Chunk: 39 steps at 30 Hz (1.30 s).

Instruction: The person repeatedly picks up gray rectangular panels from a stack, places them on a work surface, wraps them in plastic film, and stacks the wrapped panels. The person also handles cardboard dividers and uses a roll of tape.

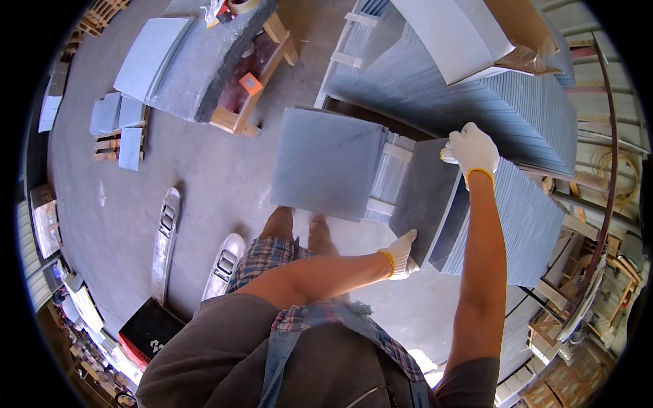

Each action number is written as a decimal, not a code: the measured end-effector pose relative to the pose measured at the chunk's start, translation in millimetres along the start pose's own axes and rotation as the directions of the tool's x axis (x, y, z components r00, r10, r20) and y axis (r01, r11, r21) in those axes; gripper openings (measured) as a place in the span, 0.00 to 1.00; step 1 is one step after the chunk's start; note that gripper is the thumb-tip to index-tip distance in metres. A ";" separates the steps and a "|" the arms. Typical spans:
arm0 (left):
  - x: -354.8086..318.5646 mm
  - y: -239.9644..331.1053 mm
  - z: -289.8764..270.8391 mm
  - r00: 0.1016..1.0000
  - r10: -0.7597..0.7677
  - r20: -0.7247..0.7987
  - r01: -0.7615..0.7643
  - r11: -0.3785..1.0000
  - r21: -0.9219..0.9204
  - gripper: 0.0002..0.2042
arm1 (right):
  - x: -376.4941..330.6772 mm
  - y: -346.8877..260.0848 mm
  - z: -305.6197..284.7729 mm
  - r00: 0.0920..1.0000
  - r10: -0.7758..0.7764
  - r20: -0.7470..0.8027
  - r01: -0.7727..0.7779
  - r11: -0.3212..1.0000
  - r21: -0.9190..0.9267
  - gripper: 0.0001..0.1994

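Observation:
A dark grey stone slab (423,194) stands tilted between my two hands, in front of a row of upright slabs. My right hand (471,149), in a white knit glove with a yellow cuff, is closed over its far top corner. At the near edge my left hand (401,257), gloved the same way, grips the slab; part of its fingers is hidden. Right of it leans a tight row of grey slabs (517,228). To the left, a wide lighter slab (328,163) fronts another group of slabs, with pale spacer strips (381,206) beside it.
A long row of slabs (435,88) runs behind, with an open cardboard box (476,34) on top. A wooden-framed bench (235,115) stands far left, carrying slabs (153,58). Pallet-jack forks (165,238) lie on the floor at left. A metal rail (612,156) curves at right.

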State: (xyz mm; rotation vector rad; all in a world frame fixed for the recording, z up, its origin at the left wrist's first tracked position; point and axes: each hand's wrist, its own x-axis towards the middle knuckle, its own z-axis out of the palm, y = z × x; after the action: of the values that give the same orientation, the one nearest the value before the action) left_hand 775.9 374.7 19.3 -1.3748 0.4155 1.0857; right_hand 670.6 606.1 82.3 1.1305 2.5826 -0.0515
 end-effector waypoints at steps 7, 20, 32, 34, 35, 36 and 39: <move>27.5 23.5 -32.0 0.998 0.040 0.058 -0.049 0.983 0.175 0.26 | 20.2 -25.1 -42.1 0.820 -0.322 0.474 0.406 0.910 -0.083 0.12; -44.2 6.1 -37.6 0.916 0.400 0.042 -0.290 0.582 0.759 0.43 | -64.4 0.5 -85.5 0.963 -0.268 -0.031 0.270 0.960 0.081 0.09; -144.9 188.0 -81.5 0.242 0.917 0.318 -0.501 -0.162 0.850 0.33 | -170.0 -18.9 51.8 0.998 0.043 0.053 -0.067 0.467 0.882 0.12; -147.6 227.4 -97.6 0.267 0.910 0.318 -0.434 -0.181 0.883 0.33 | -180.8 -60.9 57.6 0.941 0.051 0.334 -0.338 0.173 0.925 0.10; -155.0 233.8 -96.5 0.248 0.913 0.323 -0.333 -0.233 0.914 0.33 | -182.2 -69.0 70.6 0.912 0.057 0.407 -0.410 0.082 0.908 0.10; -154.7 242.7 -98.8 0.247 0.910 0.333 -0.307 -0.252 0.918 0.33 | -183.5 -73.0 94.5 0.877 0.057 0.478 -0.478 -0.010 0.878 0.10; -145.0 265.8 -115.9 0.276 0.906 0.321 -0.202 -0.271 0.941 0.34 | -193.7 -80.2 136.9 0.823 -0.062 0.565 -0.564 0.023 0.825 0.10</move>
State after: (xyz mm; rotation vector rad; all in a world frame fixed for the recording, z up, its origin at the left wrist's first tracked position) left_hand 531.0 171.9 -43.7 0.0345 2.2292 0.7430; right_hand 773.5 391.8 3.8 1.6378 1.4837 -2.0745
